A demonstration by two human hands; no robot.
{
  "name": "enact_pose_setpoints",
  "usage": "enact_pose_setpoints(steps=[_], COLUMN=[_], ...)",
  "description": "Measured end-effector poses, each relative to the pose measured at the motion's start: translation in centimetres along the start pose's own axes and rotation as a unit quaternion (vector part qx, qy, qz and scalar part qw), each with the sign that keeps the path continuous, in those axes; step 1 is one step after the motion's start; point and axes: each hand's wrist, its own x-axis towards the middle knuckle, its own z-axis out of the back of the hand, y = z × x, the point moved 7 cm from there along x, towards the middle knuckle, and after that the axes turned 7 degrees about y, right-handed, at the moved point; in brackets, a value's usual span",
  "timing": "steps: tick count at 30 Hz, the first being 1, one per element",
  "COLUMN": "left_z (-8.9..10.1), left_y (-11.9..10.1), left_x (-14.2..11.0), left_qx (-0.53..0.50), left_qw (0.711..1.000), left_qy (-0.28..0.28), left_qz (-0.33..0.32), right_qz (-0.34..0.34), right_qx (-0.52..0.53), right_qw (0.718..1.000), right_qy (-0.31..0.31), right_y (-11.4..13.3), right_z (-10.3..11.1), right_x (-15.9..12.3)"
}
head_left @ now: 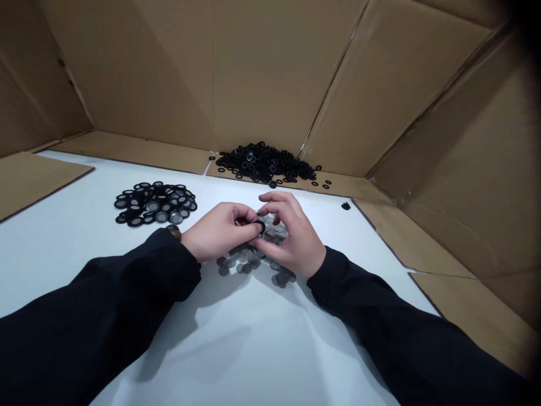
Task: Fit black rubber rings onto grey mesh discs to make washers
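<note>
My left hand (222,231) pinches a small black rubber ring (261,226) between thumb and fingers. Close on its right is my right hand (291,234), fingers curved and apart, its thumb low beside the ring; whether it touches the ring is hard to tell. Under and around both hands lies a loose spread of small grey mesh discs (247,260), partly hidden by the fingers. To the left, on the white table (220,338), sits a pile of black rings with grey discs set in them (156,203).
A heap of plain black rings (266,160) lies at the back on a cardboard strip, several scattered beside it. A small black piece (345,206) rests at the right. Tall cardboard walls (270,73) enclose the back and sides; flat cardboard pieces (42,177) line the table's edges.
</note>
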Motion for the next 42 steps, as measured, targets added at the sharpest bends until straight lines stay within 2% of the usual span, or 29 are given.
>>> enact_pose_setpoints(steps=[3,9,16,25,31,36,39,42], left_z=[0.0,-0.2,-0.1,-0.2,-0.1,0.1,1.3,4.3], left_y=[0.1,0.2,0.2,0.2,0.1,0.3,0.6,0.6], left_x=[0.0,-0.1,-0.1,0.1,0.0,0.2,0.3,-0.2], left_qx=[-0.006,-0.029,-0.01,-0.017,0.006,0.028,0.069,0.182], left_qw=[1.0,0.999,1.0,0.999,0.999,0.998,0.997,0.977], left_qy=[0.003,0.02,0.016,0.05,0.042,0.05,0.014,-0.103], left_qz=[0.003,0.006,0.021,0.004,0.009,0.006,0.031,0.046], right_qz=[0.0,0.044,0.002,0.058,0.019,0.051,0.019,-0.071], right_qx=[-0.004,0.011,0.014,0.042,0.038,0.039,0.027,-0.046], right_qw=[1.0,0.999,1.0,0.996,0.999,0.997,0.999,0.996], right_qy=[-0.008,0.03,0.0,0.058,0.017,0.044,0.036,0.013], right_y=[-0.1,0.4,-0.1,0.4,-0.3,-0.2,-1.7,-5.3], right_z=[0.2,0.0,0.1,-0.4,0.0,0.1,0.4,0.9], right_x=[0.0,-0.2,-0.2,-0.3,-0.2,-0.4,-0.6,-1.0])
